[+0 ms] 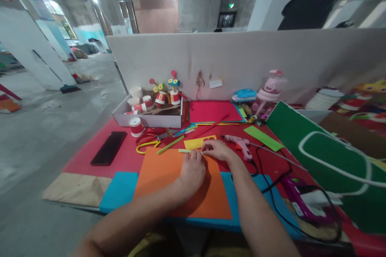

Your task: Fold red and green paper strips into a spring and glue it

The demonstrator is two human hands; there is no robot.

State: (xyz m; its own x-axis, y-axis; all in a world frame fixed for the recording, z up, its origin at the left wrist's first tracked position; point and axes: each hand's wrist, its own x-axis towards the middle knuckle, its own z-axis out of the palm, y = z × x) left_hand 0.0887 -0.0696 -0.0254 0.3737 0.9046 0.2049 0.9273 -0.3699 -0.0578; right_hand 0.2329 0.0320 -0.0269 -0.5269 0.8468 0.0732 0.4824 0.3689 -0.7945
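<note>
A narrow pale green strip [184, 151] lies along the far edge of an orange sheet [159, 184]. My left hand [193, 170] rests over the sheet, its fingers curled down onto this strip and covering its middle. At the strip's right end, the bent fingers of my right hand [217, 150] pinch it; the exact contact is partly hidden. Just beyond both hands is a yellow piece of paper [196, 143] with cut-out holes. A yellow-green strip [170, 145] lies to the left, near scissors with yellow handles [147, 147]. Right of my right hand lies a pink glue gun [241, 144].
A white box [163, 121] holds paper cups and cup figures. A phone [109, 148] lies at left, near a paper cup [136, 127]. Behind are stacked coloured sheets [214, 111]. A green board [319, 168], black cables and a purple box [307, 200] crowd the right.
</note>
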